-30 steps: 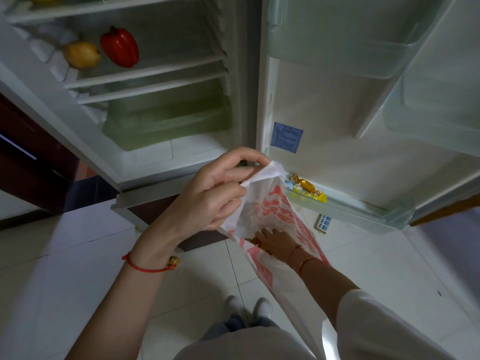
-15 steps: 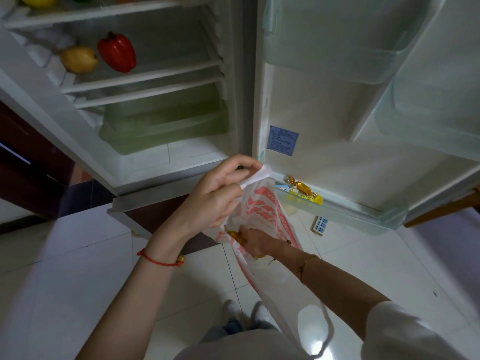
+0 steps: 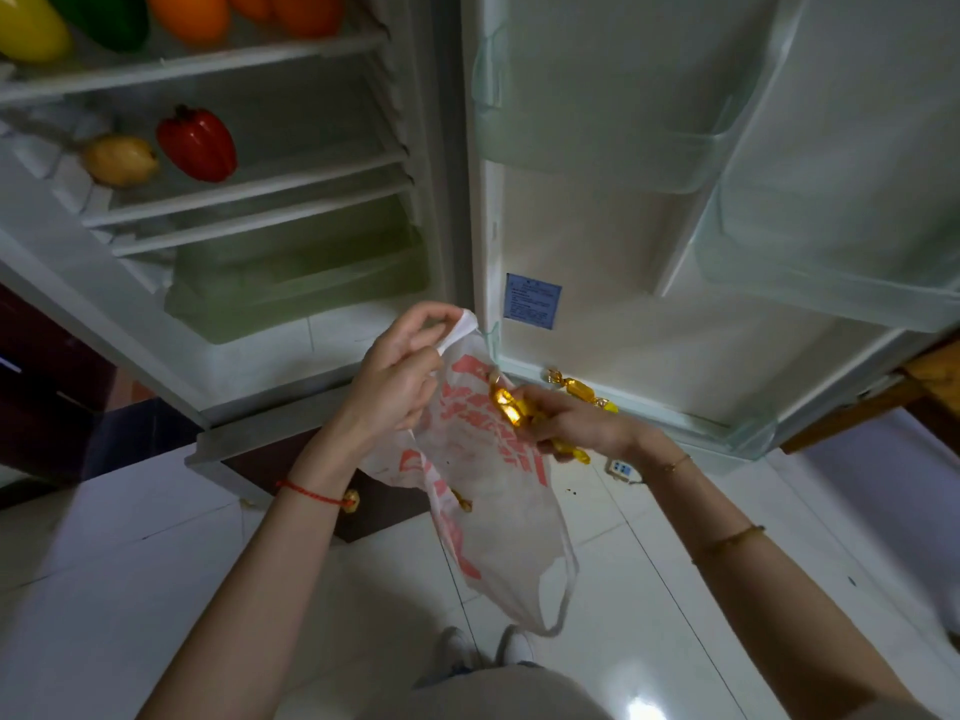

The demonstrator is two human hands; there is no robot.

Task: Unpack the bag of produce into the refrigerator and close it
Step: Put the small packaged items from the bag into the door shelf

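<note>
Gold-wrapped candies (image 3: 511, 410) in right hand (image 3: 576, 426), beside bag (image 3: 483, 459) rim.

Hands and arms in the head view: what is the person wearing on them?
Both forearms are bare. The left hand has a thin red cord bracelet at the wrist, with a small gold bead on it. The right hand has a fine gold chain at the wrist and a thin gold bangle further up the forearm. No rings or gloves are visible.

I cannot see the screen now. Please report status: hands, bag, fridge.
Left hand pinches bag rim. Right hand grips gold-wrapped candies, outside the bag. Fridge door open, path clear.
</note>
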